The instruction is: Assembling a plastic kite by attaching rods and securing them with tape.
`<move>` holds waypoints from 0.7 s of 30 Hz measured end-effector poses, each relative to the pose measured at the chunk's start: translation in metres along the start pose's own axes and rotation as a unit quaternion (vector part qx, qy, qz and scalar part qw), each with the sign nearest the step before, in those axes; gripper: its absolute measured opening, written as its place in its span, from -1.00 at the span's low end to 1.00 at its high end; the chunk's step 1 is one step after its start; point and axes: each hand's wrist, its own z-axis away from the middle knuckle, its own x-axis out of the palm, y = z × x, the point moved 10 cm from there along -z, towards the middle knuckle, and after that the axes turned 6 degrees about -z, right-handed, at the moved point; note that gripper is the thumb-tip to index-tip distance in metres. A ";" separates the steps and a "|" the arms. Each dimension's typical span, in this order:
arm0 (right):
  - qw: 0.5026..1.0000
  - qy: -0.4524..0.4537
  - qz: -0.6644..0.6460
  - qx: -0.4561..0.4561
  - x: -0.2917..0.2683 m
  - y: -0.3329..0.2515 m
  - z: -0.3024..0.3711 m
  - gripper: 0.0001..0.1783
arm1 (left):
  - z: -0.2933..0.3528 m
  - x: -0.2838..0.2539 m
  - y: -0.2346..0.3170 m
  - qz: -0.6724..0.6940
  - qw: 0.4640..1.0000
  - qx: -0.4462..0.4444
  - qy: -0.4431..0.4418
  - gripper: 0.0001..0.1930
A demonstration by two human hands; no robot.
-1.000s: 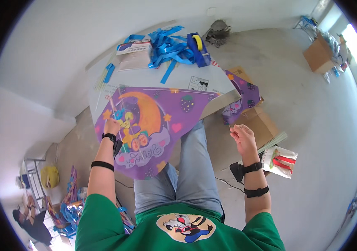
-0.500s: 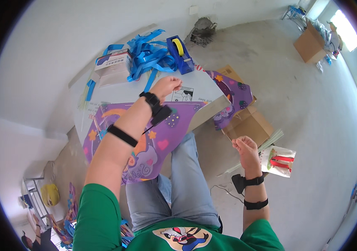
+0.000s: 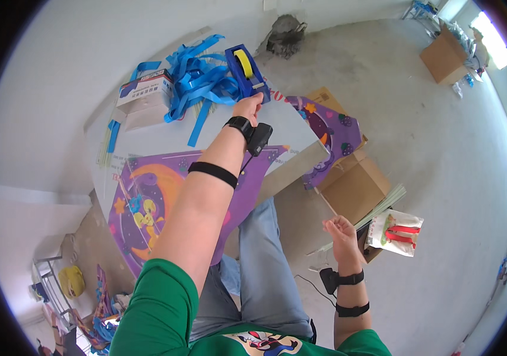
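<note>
My left hand [image 3: 247, 107] reaches over the white board [image 3: 215, 127], its closed fingers at the near end of a blue tape dispenser [image 3: 246, 72] with a yellow roll. Whatever the fingertips pinch is too small to make out. Under my left forearm lies a purple printed sheet [image 3: 173, 172] with a crescent moon and cartoon figures; my arm covers part of it. Low on the right, my right hand [image 3: 342, 235] hangs with thumb and fingers pinched together, near a bundle of thin pale strips [image 3: 387, 204]. Anything between those fingers cannot be made out.
Tangled blue ribbon [image 3: 200, 77] and a white box [image 3: 145, 101] lie at the back of the board. Beyond its right edge are another purple sheet [image 3: 342, 127], an open cardboard box [image 3: 354, 187] and a white bag with red handles [image 3: 395, 232]. The wall has a hole [image 3: 285, 37].
My left hand has moved right and forward to the tape dispenser's near end. My right hand has dropped slightly toward me. The view has shifted a little, and more of the purple sheet's left side shows.
</note>
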 end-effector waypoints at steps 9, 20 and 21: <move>0.973 0.072 0.204 -0.073 -0.012 -0.009 0.011 -0.88 | -0.014 0.037 -0.013 -0.004 0.999 -0.025 0.027 -0.83; 0.983 0.096 0.144 -0.054 -0.044 0.005 0.076 -0.95 | 0.087 0.006 -0.008 0.141 0.982 0.020 -0.127 -0.88; 0.983 0.093 0.152 -0.045 -0.041 0.003 0.081 -0.96 | 0.110 -0.005 0.005 0.159 0.975 0.025 -0.151 -0.88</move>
